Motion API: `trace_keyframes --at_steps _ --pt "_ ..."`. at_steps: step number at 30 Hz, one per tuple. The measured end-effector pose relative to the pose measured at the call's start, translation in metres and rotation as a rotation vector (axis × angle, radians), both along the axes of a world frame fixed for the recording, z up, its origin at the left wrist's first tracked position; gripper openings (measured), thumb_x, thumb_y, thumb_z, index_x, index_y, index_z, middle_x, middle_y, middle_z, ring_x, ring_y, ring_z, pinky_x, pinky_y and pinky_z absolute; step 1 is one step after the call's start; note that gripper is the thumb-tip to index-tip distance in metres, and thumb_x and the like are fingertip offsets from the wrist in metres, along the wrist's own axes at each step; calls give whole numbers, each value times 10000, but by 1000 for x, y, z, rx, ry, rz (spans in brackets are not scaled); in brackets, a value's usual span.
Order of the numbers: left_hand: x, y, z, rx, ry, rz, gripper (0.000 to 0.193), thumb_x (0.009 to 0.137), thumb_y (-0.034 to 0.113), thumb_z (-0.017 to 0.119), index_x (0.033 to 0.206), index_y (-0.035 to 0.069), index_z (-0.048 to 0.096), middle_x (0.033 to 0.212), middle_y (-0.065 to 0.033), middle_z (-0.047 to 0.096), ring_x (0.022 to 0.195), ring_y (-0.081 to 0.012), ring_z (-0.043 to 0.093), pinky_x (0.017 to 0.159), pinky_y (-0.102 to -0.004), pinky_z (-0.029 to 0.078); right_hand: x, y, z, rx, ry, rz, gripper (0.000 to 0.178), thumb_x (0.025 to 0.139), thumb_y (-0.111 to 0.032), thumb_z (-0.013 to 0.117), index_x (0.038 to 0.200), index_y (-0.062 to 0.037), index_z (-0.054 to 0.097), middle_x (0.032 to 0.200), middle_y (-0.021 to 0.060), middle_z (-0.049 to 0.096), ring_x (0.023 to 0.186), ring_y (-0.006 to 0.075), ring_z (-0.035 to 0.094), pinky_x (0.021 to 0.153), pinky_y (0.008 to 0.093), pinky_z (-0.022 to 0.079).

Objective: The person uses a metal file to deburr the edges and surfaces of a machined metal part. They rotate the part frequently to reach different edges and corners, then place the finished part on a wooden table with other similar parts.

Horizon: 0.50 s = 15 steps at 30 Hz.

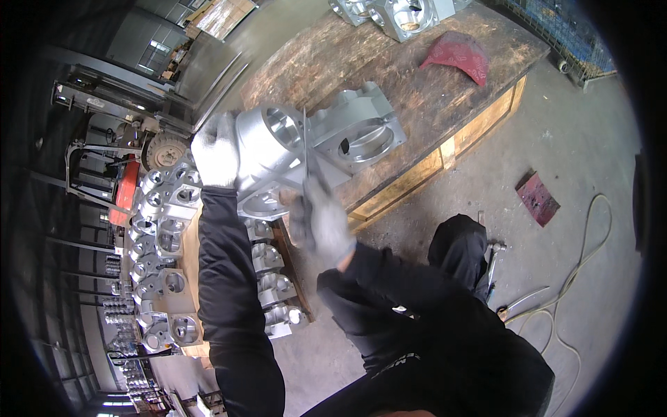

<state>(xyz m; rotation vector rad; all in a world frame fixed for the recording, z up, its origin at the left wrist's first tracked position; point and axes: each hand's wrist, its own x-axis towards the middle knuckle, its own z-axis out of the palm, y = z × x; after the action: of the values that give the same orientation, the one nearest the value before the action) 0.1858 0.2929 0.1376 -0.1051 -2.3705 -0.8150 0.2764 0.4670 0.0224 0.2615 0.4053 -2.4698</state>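
Observation:
A silver metal casting (267, 149) with a round bore rests on the near edge of the worn wooden workbench (306, 62). My left hand (217, 151), in a pale glove, grips the casting's left side. In my gloved right hand (325, 226), somewhat smeared by motion, is a thin flat file (306, 142). It points away from me and crosses the casting's right side; I cannot tell whether it touches the metal. A second part of silver casting (361, 132), with a wide round opening, lies just right of the file.
Several more castings (403, 17) stand at the bench's far end, near a dark red cloth (458, 55). Rows of castings (170, 236) fill pallets at left, beside a forklift (135, 153). On the floor at right lie a red sheet (537, 199) and a looped hose (566, 285).

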Motion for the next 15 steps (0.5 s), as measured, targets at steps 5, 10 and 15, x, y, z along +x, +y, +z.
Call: trace_keyframes --at_steps 5,10,15 --pt "2 9 3 78 -11 -32 261 1027 160 602 1027 -51 755 892 -84 754 840 -118 654 790 -294 519 -17 19 -7 -47 -13 158 371 1093 -520 461 1059 -171 581 745 -10 599 480 125 501 399 247 384" --pt "5 12 6 20 -29 -9 247 1025 147 599 1027 -48 752 881 -86 749 830 -110 646 775 -287 516 -30 28 -7 -146 176 67 334 1113 -461 436 1201 -180 594 712 -21 556 457 119 488 388 260 399" --pt "5 11 5 11 -16 13 255 1034 152 593 1020 -50 748 872 -80 742 803 -107 634 752 -287 514 -32 37 -15 -1 188 177 291 1110 -438 463 1163 -192 610 700 -27 537 484 115 509 416 252 413"
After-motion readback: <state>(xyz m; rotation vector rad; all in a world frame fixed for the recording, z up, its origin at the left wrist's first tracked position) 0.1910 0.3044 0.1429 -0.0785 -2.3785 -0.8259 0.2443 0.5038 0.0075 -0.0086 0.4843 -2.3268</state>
